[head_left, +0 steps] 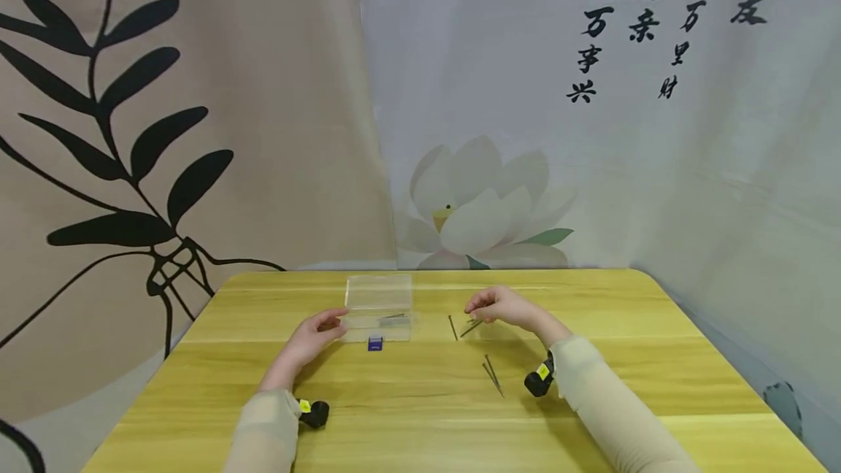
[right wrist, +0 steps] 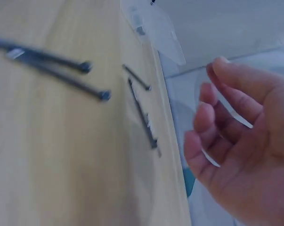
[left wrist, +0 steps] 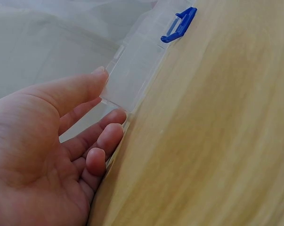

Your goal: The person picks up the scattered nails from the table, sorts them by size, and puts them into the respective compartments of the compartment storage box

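Left hand (head_left: 309, 338): thumb and fingers gripped the left end of the clear box, the thumb on its near corner.
Clear box (head_left: 355, 333): stood just right of the left hand, lid raised at the far side, long axis running left to right.
Blue clasp (head_left: 375, 344): hung on the box's near side, right of the left hand's thumb.
Boxed nail (head_left: 393, 316): at least one lay inside, right of the left hand, its length nearly parallel to the box's.
Lone nail (head_left: 452, 327): lay on the counter just left of the right hand's fingertips, pointing toward the person, head at the far end.
Nail pair (head_left: 468, 330): lay under the right hand's fingertips, slanting, heads toward that hand, points near and left.
Nearer nails (head_left: 494, 376): two lay crossed on the near side of the right hand, heads away from the person, points nearer and rightward.
Right hand (head_left: 506, 309): hovered with fingers loosely bent, grasping nothing visible.
Counter (head_left: 394, 414): wood-grained, beneath both hands.
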The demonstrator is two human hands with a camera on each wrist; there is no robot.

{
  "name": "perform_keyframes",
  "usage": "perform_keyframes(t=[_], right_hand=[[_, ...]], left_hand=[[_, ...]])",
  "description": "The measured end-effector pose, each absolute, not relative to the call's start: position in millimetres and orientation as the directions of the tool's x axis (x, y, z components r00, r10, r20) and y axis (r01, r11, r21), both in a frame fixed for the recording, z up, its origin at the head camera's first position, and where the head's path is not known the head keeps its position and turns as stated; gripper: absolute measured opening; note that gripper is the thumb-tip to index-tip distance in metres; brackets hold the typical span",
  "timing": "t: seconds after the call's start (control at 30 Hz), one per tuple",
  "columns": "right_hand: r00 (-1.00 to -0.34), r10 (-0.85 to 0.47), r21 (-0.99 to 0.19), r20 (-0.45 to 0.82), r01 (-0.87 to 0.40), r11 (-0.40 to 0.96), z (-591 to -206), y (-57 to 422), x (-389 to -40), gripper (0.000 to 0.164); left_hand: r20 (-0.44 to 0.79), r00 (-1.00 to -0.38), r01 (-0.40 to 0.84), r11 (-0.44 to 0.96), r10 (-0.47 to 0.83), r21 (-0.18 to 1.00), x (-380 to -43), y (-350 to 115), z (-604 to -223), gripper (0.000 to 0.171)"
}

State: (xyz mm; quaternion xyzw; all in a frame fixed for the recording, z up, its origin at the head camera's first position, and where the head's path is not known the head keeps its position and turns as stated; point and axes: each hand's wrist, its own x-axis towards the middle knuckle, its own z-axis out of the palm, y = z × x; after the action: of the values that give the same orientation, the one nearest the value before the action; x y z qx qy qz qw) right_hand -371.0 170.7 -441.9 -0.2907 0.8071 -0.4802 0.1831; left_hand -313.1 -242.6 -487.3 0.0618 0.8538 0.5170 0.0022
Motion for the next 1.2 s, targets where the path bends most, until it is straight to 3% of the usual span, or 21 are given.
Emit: perform_keyframes(t=[0.4, 1.2], right_hand=[[-0.75, -0.656, -0.868, -0.082, -0.27, 0.417, -464.5, 198.5, -351.0, 0.023], [-0.725, -0.688, -0.813, -0.041, -0.376, 0.445, -470.9, 198.2, -335.7, 0.021]], left_hand=[[0.053, -0.993, 0.098, 0.466, 0.108, 0.88, -310.6, -243.4, -484.9, 0.044], [0.034, -0.992, 0.086, 0.466, 0.118, 0.881, -311.3, -240.7, -485.2, 0.045]])
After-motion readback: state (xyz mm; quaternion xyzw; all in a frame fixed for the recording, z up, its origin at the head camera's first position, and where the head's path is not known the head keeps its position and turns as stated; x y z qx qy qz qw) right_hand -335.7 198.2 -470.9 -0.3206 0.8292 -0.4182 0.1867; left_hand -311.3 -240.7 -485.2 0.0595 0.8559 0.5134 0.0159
